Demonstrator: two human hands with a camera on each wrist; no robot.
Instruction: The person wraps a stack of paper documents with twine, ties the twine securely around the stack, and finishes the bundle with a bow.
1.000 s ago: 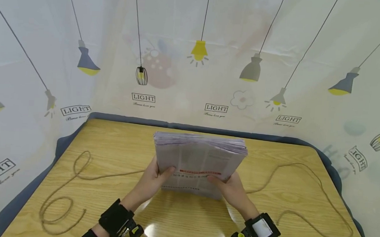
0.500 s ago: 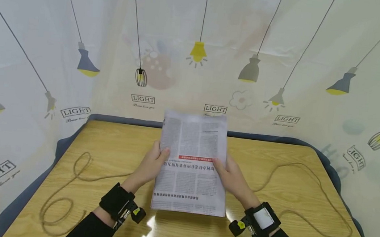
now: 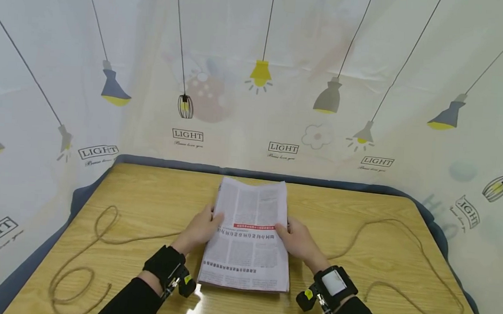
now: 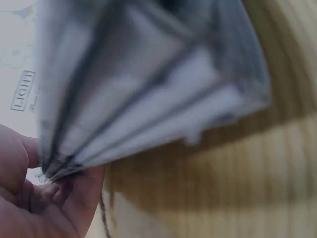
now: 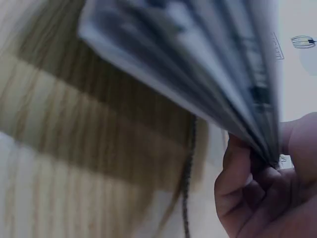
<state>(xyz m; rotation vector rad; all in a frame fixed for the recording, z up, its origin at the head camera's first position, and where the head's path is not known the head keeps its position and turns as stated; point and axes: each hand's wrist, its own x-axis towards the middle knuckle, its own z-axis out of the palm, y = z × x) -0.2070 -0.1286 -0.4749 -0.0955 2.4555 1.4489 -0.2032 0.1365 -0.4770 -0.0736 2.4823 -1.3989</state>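
Observation:
Both hands grip a stack of folded newspapers (image 3: pixel 245 257) by its long sides, thumbs on top and fingers underneath. My left hand (image 3: pixel 201 226) is at the left edge, my right hand (image 3: pixel 298 236) at the right edge. The stack's top sheet carries printed columns and a red strip. In the left wrist view the newspaper layers (image 4: pixel 148 99) fan apart away from the pinched side, over a shadow on the wood. The right wrist view shows similar spread layers (image 5: pixel 208 64) above the table. A thin brown rope (image 3: pixel 142 239) emerges on either side; its middle is hidden beneath the newspapers.
The wooden table (image 3: pixel 154 189) has a dark blue border (image 3: pixel 182 164) at its back edge. The rope's left end lies in loose loops, while its right part (image 3: pixel 419 239) makes a wide bend. A curtain (image 3: pixel 236 122) with printed lamps surrounds the table.
The newspaper stack was first tipped with its layered top edge showing, then swung up with its printed face toward me. Now both hands have lowered it closer over the table.

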